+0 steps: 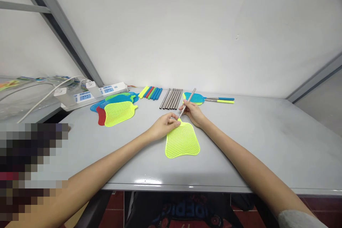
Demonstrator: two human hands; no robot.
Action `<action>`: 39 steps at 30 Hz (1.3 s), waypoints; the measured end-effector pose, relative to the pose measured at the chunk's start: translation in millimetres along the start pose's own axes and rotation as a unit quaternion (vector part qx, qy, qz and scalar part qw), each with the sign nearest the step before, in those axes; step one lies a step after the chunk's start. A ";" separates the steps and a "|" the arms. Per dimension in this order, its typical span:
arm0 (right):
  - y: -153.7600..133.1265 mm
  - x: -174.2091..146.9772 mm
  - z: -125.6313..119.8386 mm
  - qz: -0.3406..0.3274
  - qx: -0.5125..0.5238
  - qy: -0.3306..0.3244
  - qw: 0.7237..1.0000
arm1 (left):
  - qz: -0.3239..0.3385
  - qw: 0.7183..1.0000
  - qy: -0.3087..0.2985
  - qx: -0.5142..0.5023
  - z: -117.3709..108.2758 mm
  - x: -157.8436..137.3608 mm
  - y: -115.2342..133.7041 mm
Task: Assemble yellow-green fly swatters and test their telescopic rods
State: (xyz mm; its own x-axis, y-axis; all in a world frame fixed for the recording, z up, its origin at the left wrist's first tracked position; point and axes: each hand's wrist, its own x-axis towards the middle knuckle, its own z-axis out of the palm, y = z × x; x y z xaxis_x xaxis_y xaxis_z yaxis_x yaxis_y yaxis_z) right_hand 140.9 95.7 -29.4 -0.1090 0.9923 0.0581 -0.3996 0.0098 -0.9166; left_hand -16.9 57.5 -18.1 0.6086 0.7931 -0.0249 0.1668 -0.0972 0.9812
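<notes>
A yellow-green perforated fly swatter head (pixel 182 140) is in front of me, its narrow neck pointing away toward the wall. My left hand (pixel 165 126) pinches it near the neck, thumb on top. My right hand (pixel 192 113) grips a slim metal rod (pixel 191 94), which slants up and away to the right. The rod's lower end meets the neck of the swatter head; how far it is seated there cannot be made out. Beyond my hands lie several bare metal tubes (pixel 171 99) side by side, and several coloured handle grips (pixel 151 93) left of them.
Stacked swatter heads, the top one yellow-green (pixel 120 113), lie at left beside a white power strip (pixel 93 94) with plugs and cables. Swatters with blue (pixel 226 98) and yellow (pixel 226 102) handles lie at back right. A white wall (pixel 197 35) bounds the grey table (pixel 267 142).
</notes>
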 end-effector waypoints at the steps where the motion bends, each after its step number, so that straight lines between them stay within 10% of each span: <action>1: -0.2 0.0 -0.2 0.001 -0.003 -0.002 1.000 | -0.003 1.000 -0.004 0.004 -0.1 0.1 -0.1; 39: -3.3 -0.5 -8.7 0.012 -0.038 -0.095 0.995 | -0.067 0.994 -0.008 -0.087 -4.1 -0.9 3.0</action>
State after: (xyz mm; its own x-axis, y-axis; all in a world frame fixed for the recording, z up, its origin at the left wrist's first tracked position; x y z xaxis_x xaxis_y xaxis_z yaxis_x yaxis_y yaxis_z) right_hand 150.2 96.2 -29.9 -0.2911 0.9512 0.1021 -0.3249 0.0021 -0.9457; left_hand -20.1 58.9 -14.4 0.6020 0.7826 -0.1584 0.1105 0.1148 0.9872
